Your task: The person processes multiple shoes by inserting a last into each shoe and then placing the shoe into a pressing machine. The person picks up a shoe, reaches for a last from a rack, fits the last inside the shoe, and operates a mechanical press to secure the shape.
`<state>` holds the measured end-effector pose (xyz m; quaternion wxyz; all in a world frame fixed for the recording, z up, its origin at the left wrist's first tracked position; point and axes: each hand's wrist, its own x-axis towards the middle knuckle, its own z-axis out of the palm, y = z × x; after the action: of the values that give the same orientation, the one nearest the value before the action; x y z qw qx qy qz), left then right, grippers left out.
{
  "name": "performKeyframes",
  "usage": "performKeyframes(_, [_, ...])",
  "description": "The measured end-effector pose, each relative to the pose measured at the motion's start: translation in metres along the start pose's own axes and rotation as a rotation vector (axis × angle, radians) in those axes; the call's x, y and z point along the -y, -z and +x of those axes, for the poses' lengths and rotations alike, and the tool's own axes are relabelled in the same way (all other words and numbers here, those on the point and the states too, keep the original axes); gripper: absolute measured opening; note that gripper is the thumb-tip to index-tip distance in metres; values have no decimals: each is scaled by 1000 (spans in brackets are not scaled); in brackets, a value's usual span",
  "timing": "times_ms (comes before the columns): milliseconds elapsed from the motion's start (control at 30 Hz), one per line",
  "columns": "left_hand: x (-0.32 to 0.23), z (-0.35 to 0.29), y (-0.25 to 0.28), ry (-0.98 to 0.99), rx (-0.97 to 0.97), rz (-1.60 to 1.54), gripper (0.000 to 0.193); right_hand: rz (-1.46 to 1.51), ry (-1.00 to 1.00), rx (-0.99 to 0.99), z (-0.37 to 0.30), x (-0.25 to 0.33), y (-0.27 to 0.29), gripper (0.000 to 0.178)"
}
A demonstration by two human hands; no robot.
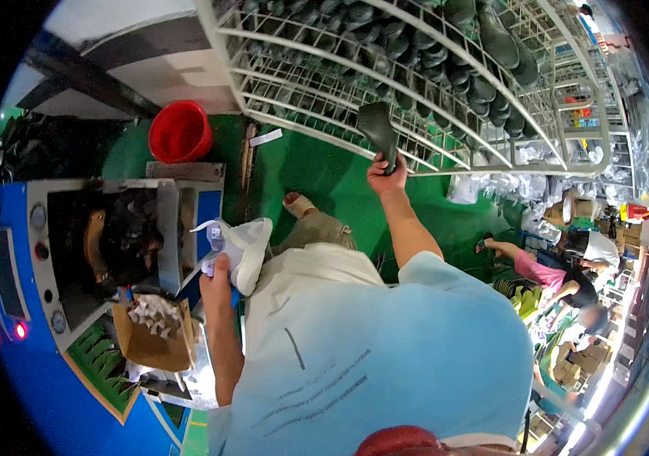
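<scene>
A pale lavender and white sneaker (248, 254) is gripped by my left hand (216, 280), beside the blue machine (17, 209). Its white lace trails loose toward the machine. My right arm reaches out to the tall white wire rack (317, 53). In its fingers my right hand (389, 176) holds a dark shoe last (376, 125) by one end, with the broad end up against the lower bars of the rack. Rows of similar dark shoe lasts (415, 49) lie on the rack's shelves.
A red bucket (180, 131) stands by the wall, behind the machine. Below the machine's open chamber sits a cardboard box (153, 353) with small white pieces in it. The floor (324, 171) is green. At the right, other people (544, 270) are among boxes and plastic-wrapped goods.
</scene>
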<state>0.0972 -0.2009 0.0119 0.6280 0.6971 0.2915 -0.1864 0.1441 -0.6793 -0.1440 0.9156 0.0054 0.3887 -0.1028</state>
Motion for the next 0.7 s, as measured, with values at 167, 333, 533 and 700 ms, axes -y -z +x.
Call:
performKeyframes(167, [-24,2,-78,-14,92,267,42,104,-48,359,110,112,-21,55])
performKeyframes(333, [-17,12,-87,113,6,52,37,162,187,-52,199,137,-81,29])
performKeyframes(533, [46,-11,15,65,-166,-479,30,-224,161,-110,191,54,-92,37])
performKeyframes(700, [100,-113,123,-152,-322,-602,36,-850,-212,-116,134,-75,-33,22])
